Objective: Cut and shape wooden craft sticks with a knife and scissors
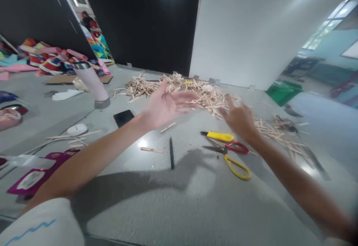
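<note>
My left hand (167, 104) is raised over the table with its palm turned up and fingers spread, holding nothing. Opposite it, my right hand (239, 119) hovers with fingers apart, slightly blurred and bare. Behind both hands lies a wide heap of wooden craft sticks (207, 96). Below my right hand are a yellow utility knife (220, 136) and scissors (225, 150) with one red and one yellow handle, blades spread. A dark pen (171, 153) lies in the middle, with a loose craft stick (151, 150) to its left and another (168, 127) above it.
A black phone (123, 118) and a pale pink tumbler (91, 81) stand left of the heap. Farther left are a white mouse (77, 129), a purple packet (41, 171) and colourful rolls (56, 57). Black and white panels (232, 33) rise behind. More sticks (282, 137) lie right.
</note>
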Demonstrator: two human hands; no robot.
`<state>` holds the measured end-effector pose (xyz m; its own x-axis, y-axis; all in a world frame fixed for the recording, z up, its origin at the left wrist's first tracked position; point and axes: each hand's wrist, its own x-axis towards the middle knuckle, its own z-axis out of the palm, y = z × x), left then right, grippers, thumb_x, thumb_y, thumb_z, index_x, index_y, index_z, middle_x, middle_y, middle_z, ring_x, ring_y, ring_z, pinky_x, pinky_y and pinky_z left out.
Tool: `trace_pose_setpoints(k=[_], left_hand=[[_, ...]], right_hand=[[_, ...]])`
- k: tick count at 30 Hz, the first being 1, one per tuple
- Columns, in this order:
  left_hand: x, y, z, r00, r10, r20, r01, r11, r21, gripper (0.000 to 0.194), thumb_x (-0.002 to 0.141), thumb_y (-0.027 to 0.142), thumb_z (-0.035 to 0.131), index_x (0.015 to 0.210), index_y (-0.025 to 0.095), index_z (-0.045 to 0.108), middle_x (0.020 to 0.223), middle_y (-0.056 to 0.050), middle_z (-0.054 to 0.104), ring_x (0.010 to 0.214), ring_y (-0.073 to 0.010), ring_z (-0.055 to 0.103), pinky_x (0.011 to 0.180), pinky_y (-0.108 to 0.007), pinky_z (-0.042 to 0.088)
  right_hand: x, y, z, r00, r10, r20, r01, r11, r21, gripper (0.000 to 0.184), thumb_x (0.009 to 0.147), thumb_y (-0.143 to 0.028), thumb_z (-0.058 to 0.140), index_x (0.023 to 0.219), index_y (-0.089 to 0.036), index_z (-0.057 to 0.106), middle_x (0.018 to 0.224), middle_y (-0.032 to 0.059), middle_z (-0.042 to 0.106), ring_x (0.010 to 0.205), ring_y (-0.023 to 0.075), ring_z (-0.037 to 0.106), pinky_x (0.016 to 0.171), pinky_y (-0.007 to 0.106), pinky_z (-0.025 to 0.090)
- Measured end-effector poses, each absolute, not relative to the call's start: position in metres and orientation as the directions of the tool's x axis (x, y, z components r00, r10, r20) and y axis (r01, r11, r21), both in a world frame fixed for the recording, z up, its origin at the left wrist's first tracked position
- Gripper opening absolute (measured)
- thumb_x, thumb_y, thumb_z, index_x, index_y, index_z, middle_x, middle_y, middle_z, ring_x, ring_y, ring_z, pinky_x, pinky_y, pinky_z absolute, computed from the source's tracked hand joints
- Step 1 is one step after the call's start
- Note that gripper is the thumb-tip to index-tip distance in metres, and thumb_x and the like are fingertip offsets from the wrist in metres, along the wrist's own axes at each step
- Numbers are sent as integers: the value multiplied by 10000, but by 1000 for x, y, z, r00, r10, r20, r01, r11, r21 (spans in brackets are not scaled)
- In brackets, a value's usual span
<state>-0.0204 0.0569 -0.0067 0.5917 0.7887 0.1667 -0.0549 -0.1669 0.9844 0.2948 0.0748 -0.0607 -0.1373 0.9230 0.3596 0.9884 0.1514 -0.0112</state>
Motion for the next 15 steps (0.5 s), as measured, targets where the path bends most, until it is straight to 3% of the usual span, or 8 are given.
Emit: trace_pose_setpoints(k=[2,4,6,8,9,12,15], left_hand=[[-34,65,-5,510,821,256,46,-323,945,664,1135,708,335,871,201,672,1531,-12,711,1359,-246,645,1122,-437,534],[-42,69,-8,501,814,295,198,-440,876,489,1101,626,539,911,201,691,1461,-13,739,1289,-220,661,1097,-404,534],[-47,74,-13,557,783,278,398,-545,738,330,1052,534,655,1111,221,741,1387,-10,757,1211,-201,673,1077,-378,521],[-51,81,-21,615,765,192,581,-605,545,307,1052,494,626,1145,239,769,1264,-4,786,1120,-199,673,1048,-368,503],[-53,85,-28,623,770,137,633,-599,491,309,1046,494,615,1066,238,788,1159,-8,800,1042,-203,672,1004,-366,504],[-58,100,-53,609,793,-5,717,-548,432,280,974,466,681,862,228,775,892,-29,781,836,-212,655,809,-342,496],[-60,114,-78,569,813,-125,790,-497,360,234,758,345,860,670,207,692,745,-52,716,721,-219,617,708,-331,447]], right_hand=[[316,81,-67,-80,947,311,983,128,-135,820,1143,-327,345,1784,-25,-68,1463,381,657,1225,480,720,1036,652,554],[325,76,-78,-197,936,291,956,250,-156,842,1082,-177,355,1804,-97,-70,1616,343,545,1294,420,697,1048,574,563],[327,67,-89,-373,912,169,915,392,-99,765,1041,-145,436,1788,-150,273,1730,277,432,1442,403,597,1133,552,517],[326,60,-97,-476,879,-12,878,475,-61,511,1040,-195,537,1531,-150,671,1640,235,555,1431,382,596,1167,507,490],[326,58,-99,-494,866,-76,869,491,-55,396,1039,-219,581,1378,-150,774,1524,216,653,1369,358,635,1150,465,497],[330,57,-100,-468,876,-117,883,468,-27,264,1009,-185,630,1144,-130,850,1225,184,768,1162,301,704,1032,372,518],[343,62,-99,-403,909,-107,911,410,50,253,981,-121,607,1013,-88,856,1091,218,768,1063,324,709,947,388,502]])
